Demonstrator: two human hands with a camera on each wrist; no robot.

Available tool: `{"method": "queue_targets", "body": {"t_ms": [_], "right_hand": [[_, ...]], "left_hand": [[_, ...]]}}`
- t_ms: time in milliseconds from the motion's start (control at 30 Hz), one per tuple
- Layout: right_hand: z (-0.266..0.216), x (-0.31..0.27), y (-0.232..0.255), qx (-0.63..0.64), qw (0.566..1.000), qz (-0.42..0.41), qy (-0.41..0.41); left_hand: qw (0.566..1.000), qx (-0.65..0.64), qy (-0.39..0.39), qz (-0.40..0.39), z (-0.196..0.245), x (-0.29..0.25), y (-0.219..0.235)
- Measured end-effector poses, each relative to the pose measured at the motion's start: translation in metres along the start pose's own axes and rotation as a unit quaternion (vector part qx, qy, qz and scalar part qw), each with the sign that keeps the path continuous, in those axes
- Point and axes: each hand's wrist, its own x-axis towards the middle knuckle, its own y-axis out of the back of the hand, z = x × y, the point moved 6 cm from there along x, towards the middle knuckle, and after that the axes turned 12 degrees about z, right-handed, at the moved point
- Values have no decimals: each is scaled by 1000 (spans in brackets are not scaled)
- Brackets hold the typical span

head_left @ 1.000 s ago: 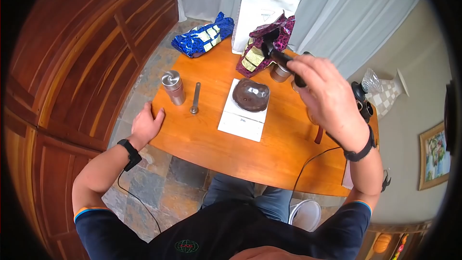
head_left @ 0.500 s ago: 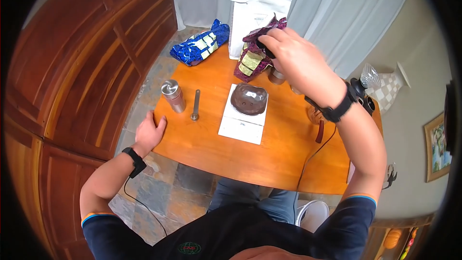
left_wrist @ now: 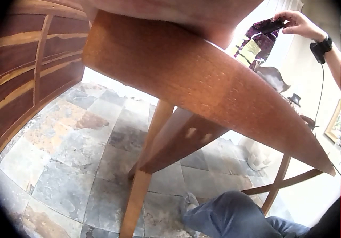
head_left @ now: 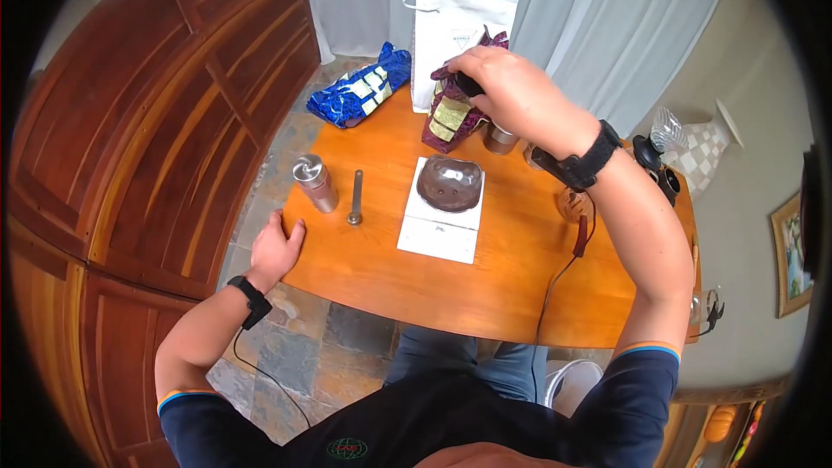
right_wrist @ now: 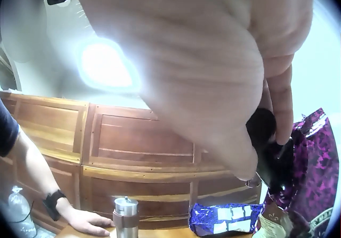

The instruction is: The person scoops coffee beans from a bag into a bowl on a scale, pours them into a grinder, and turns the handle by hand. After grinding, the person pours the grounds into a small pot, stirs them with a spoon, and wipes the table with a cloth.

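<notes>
My right hand (head_left: 520, 95) grips a black handled tool (right_wrist: 261, 125) at the mouth of the purple foil bag (head_left: 451, 117); the tool's far end is hidden inside the bag. My left hand (head_left: 277, 246) rests on the table's left edge, fingers relaxed, holding nothing. Close to it stand a steel grinder (head_left: 315, 184) and a small metal spoon (head_left: 356, 198). A dark glossy dish (head_left: 450, 184) sits on the white scale (head_left: 438, 238) at the middle of the table.
A blue foil bag (head_left: 362, 91) lies at the back left, and a white bag (head_left: 433, 35) stands behind the purple one. Right of the scale are a metal cup (head_left: 500, 140), a glass vessel with a red-brown handle (head_left: 580, 238) and a cable (head_left: 548, 286).
My right hand has moved left to the purple bag, and the tool has gone down into its mouth. My left hand stays on the table edge.
</notes>
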Motion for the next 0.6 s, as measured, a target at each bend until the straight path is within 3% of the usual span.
{"method": "queue_targets", "body": {"t_ms": [600], "right_hand": [[6, -1, 46, -3, 995, 33, -90]], "left_hand": [[1000, 9, 8, -1, 3, -2, 4]]}}
